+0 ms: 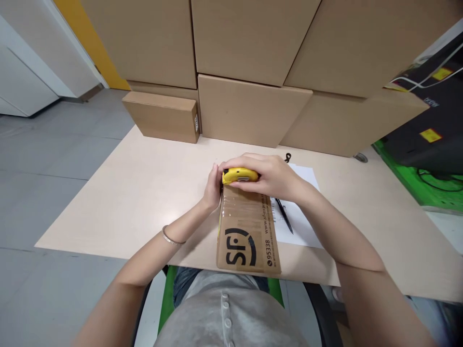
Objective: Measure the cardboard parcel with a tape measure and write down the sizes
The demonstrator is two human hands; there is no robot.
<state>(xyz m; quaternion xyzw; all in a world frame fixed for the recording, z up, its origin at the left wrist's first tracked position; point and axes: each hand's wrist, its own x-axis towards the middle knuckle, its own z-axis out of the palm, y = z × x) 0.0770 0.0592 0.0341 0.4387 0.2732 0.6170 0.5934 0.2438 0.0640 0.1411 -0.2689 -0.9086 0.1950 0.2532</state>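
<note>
A brown cardboard parcel (248, 231) with black printed letters and clear tape lies lengthwise on the light wooden table (144, 193), its near end over the front edge. My right hand (269, 176) is closed around a yellow box cutter (238, 175) held at the parcel's far end. My left hand (212, 190) is pressed against the parcel's far left corner, fingers together; a thin bracelet sits on that wrist.
A white sheet of paper (302, 217) with a black pen (284, 215) lies right of the parcel. Large cardboard boxes (249, 111) are stacked along the table's back, a small flat box (162, 115) at back left. Green equipment (423, 183) stands to the right.
</note>
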